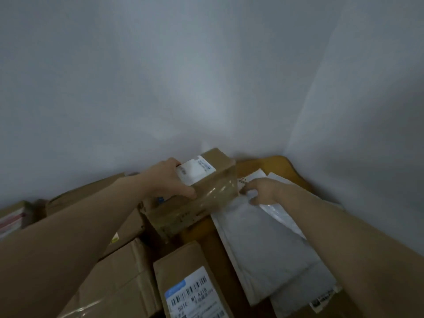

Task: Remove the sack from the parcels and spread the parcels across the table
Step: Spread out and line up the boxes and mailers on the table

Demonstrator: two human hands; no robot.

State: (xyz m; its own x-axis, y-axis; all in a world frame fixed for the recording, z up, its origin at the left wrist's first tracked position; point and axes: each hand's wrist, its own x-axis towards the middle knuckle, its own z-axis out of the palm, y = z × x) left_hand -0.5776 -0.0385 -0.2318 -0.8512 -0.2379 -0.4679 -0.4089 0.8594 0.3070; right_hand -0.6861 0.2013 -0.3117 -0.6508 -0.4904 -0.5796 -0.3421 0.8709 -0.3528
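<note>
Your left hand (171,180) grips a taped cardboard box (197,193) by its near-left top edge, thumb on the side facing you and fingers curled over the white shipping label (196,169) on top. The box stands tilted on the wooden table (275,166), close to the pale wall (206,76) beyond your hands. Just right of the box, your right hand (261,190) rests on a grey plastic mailer (270,246), fingers bent and pinching its far edge; whether the mailer is lifted cannot be told. More white mailers (284,182) lie under and beyond that hand, overlapping one another. Nearer to you than your left hand, a flat brown parcel (190,281) with a barcode label lies face up, between the grey mailer and a large taped carton (119,278) under your left forearm. Further cartons (73,198) crowd the table to the left of your left arm. No sack can be made out in view.
</note>
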